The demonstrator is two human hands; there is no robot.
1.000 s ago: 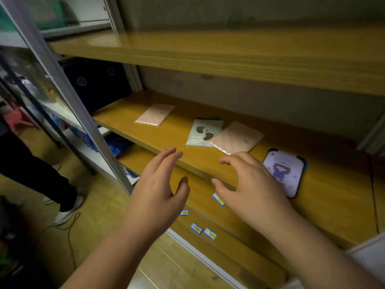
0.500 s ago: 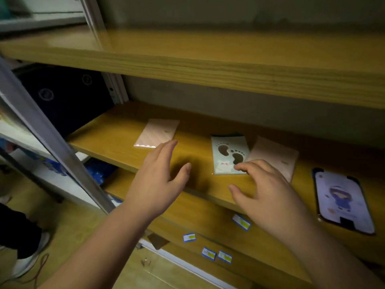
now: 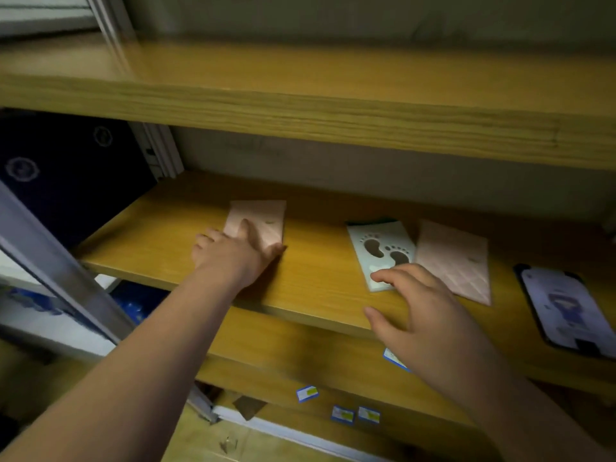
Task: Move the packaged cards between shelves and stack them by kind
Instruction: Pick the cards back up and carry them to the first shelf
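**Hands on the card shelf**

The wooden shelf (image 3: pixel 316 288) is a flat, yellow-grained board under another board of the same kind. Four flat rectangular packets lie on it. Two are pale pink with a quilted diamond texture. One pink packet (image 3: pixel 263 218) sits beneath the left hand (image 3: pixel 233 258), which reaches forward with the arm extended, palm down, and fingers laid flat on the packet's near edge, gripping nothing. The second pink packet (image 3: pixel 456 261) lies just beyond the right hand (image 3: pixel 430 318), touching a glossy white packet printed with two dark footprints (image 3: pixel 380 248). The right hand hovers with fingers spread and loosely bent; its fingertips (image 3: pixel 383 276) meet the footprint packet's near edge. Right of that hand lies a dark-rimmed lilac packet with a cartoon figure (image 3: pixel 563 305). Below the hands, four small blue-and-white labels (image 3: pixel 306 393) mark the lower shelf edges.
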